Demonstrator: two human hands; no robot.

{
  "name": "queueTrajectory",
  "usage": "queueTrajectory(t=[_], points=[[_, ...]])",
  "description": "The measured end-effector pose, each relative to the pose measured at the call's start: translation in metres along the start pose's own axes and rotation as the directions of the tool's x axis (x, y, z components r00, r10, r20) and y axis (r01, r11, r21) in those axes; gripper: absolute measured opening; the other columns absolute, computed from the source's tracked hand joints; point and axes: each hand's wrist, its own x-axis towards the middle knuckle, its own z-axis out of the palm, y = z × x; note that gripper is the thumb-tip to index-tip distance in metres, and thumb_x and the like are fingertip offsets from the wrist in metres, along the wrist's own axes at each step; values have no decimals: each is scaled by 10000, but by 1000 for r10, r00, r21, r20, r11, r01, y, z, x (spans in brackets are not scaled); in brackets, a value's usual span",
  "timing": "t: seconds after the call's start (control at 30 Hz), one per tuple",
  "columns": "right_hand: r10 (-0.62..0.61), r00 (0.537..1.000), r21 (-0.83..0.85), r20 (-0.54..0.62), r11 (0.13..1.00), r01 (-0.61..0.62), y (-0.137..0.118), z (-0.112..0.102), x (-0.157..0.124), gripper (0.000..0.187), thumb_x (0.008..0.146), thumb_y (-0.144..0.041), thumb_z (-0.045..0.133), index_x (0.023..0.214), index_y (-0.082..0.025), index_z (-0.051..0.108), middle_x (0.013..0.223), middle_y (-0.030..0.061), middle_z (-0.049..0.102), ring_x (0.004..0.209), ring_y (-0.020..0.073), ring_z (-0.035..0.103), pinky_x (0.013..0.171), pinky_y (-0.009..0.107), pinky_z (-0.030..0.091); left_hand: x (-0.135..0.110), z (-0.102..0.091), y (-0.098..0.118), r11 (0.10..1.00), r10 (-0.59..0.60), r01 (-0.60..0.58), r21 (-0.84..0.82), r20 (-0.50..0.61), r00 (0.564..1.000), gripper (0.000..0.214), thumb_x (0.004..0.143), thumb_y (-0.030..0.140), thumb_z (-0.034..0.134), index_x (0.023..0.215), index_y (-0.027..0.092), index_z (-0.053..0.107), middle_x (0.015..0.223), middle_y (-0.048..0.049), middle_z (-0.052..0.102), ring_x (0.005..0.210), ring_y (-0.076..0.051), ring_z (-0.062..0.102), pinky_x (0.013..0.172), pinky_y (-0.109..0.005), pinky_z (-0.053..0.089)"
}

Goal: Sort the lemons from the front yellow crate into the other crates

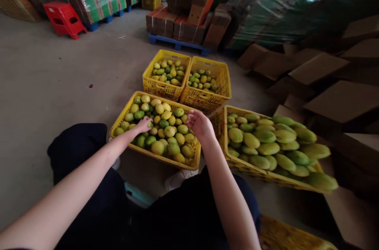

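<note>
Dozens of small fruit (169,131), lemon-like, fill the front crate (196,159), which sits on the grey floor (77,68) just beyond the wearer's dark-clad knees (78,139). L hand (144,124) is down among the fruit, left of the crate's centre, fingertips at the pile; can't tell if its fingers are clamped on one, b/c the contact is too small to make out. R hand (202,124) hangs over the crate's R end, near the rim; its fingers are loosely curled & a little apart, w/ no fruit visible in them. Step in hand, as best I can judge: reaching into the pile w/ the L hand. The next move would prob. call for a light, rounded grip on a single fruit, w/o rolling its neighbours.

Materials: fruit are round to oval, smooth-looking, mottled yellow to green. Crates are rigid yellow plastic w/ slotted walls. The back L crate (161,89) & back R crate (204,100) hold similar fruit. The side crate (226,124), to the R, is heaped w/ long fruit (265,136), papaya-like, tapered, some jutting past the rim. Beyond: stiff brown cardboard (318,68) in a jumble, a red stool (63,19) & cartons (160,21) on a blue pallet (177,43).
</note>
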Motion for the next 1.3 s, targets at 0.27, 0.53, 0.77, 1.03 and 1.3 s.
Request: queueTrajectory(t=[0.27,0.53,0.77,1.03,1.3], points=[[189,975,103,-120,979,-177,19,11,5,184,861,-384,659,904,-232,566,814,31,680,675,179,670,589,307,588,15,-72,76,962,-59,72,-263,57,997,280,946,371,574,1113,162,658,964,-55,715,829,-180,669,752,-279,555],[319,941,200,-112,935,-293,32,19,5,223,885,-464,565,859,-242,558,688,29,622,651,200,655,420,241,469,7,-125,142,960,141,-156,-231,-81,987,269,953,363,566,1100,172,683,961,-65,753,875,-218,693,877,-336,507],[186,974,304,-129,943,-139,0,-4,8,150,876,-381,566,833,-237,566,715,11,675,593,152,629,419,223,456,-8,-25,113,978,174,-160,-132,102,980,394,722,27,671,1095,155,689,1144,-52,683,1163,-283,619,1044,-326,447],[58,982,279,-179,960,-6,-25,2,-7,42,824,-230,633,860,-243,614,716,-24,678,633,145,646,530,239,516,17,1,110,951,145,-114,-286,90,985,315,604,114,809,878,206,682,937,-52,685,1232,-340,562,1106,-432,425],[58,998,203,-28,978,-51,-29,16,-12,131,834,-121,652,898,-234,632,767,-3,709,605,133,675,536,217,569,-2,-111,90,862,88,-157,-482,-164,983,680,559,373,909,1104,189,546,1190,-88,651,1124,-294,628,991,-420,513]])
